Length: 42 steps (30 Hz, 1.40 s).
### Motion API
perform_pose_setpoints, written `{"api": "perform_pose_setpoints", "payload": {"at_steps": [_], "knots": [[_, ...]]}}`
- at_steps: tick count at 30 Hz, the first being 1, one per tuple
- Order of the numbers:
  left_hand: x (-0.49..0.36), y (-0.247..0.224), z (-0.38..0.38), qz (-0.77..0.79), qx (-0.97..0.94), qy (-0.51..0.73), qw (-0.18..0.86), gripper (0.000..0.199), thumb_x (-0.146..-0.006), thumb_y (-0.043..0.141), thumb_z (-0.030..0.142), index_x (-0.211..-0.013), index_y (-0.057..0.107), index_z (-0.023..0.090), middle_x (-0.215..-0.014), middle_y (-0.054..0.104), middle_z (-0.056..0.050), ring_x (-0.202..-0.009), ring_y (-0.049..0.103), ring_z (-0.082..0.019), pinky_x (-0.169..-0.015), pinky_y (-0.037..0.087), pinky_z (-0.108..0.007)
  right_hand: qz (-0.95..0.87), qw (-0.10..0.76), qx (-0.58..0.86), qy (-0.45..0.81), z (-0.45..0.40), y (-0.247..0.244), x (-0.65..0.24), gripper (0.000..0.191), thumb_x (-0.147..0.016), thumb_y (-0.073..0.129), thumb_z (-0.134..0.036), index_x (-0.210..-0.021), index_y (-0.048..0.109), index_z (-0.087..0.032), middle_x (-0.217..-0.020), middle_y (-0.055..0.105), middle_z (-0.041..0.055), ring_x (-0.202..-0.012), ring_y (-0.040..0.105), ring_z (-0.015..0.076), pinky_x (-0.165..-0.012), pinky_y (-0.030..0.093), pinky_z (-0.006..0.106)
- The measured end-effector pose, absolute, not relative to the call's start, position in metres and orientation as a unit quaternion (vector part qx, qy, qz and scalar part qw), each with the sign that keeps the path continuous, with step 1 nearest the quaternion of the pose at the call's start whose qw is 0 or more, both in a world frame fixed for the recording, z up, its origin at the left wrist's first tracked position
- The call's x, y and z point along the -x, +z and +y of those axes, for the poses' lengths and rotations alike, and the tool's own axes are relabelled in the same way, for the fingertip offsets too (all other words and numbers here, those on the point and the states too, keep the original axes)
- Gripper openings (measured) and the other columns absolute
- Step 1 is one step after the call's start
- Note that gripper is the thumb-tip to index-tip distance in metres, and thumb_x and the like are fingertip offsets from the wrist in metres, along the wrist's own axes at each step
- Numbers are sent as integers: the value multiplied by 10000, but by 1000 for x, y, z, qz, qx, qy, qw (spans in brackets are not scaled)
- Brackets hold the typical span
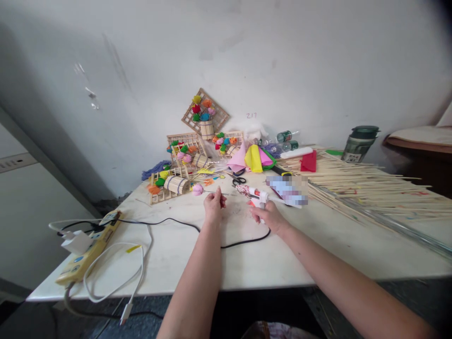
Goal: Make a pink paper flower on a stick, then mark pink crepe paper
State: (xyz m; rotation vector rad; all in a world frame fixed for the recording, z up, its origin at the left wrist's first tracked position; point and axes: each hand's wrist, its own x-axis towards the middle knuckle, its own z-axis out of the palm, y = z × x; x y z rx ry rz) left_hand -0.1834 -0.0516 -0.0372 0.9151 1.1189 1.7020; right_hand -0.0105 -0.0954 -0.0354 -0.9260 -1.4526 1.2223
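Note:
My left hand (214, 205) pinches the thin stem of a pink paper flower (197, 189), whose head points to the left. In my right hand (271, 215) is a white hot glue gun (262, 195), gripped by its handle. Its patterned front end points left, toward the stem; whether the nozzle touches it I cannot tell. Black-handled scissors (239, 180) lie just behind the gun. Left of the flower, a small stick basket with coloured flowers (176, 185) rests on a lattice frame.
More lattice frames with flowers (205, 112) lean by the wall. Coloured paper sheets (253, 158) and bundled sticks (374, 186) lie behind and right. A bottle (359, 143) stands far right. A power strip (90, 252), a white cable (113, 245) and a black cord (243, 244) occupy the left and front.

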Motion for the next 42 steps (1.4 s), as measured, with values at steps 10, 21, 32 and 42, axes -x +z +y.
{"api": "perform_pose_setpoints", "payload": {"at_steps": [10, 21, 32, 42], "knots": [[184, -39, -49, 433, -419, 673, 429, 385, -626, 619, 501, -629, 502, 134, -507, 549, -1, -353, 412, -52, -363, 314, -199, -559, 522, 394, 509, -96, -31, 11, 208, -635, 572, -286, -771, 495, -148, -382, 426, -80, -370, 385, 81, -381, 319, 209], [180, -34, -52, 451, -448, 678, 369, 342, -682, 568, 473, -661, 476, 143, -509, 544, 15, -348, 415, -56, -346, 319, -193, -534, 537, 419, 501, -92, -31, 10, 218, -638, 597, -324, -744, 514, -152, -390, 450, -69, -371, 395, 83, -369, 316, 200], [195, -3, -57, 404, -310, 792, 337, 337, -684, 571, 445, -599, 389, 174, -460, 484, 55, -344, 369, -41, -341, 269, -174, -551, 524, 494, 421, -92, -37, 10, 251, -669, 538, -298, -868, 550, -145, -502, 488, -40, -458, 461, 108, -442, 382, 216], [217, 69, -83, 349, -356, 828, 256, 354, -687, 573, 480, -617, 407, 176, -464, 478, 58, -338, 372, -42, -328, 256, -170, -732, 382, 520, 218, -88, -32, 38, 411, -762, 476, -353, -1147, 517, -215, -843, 657, 45, -782, 590, 203, -659, 414, 272]]}}
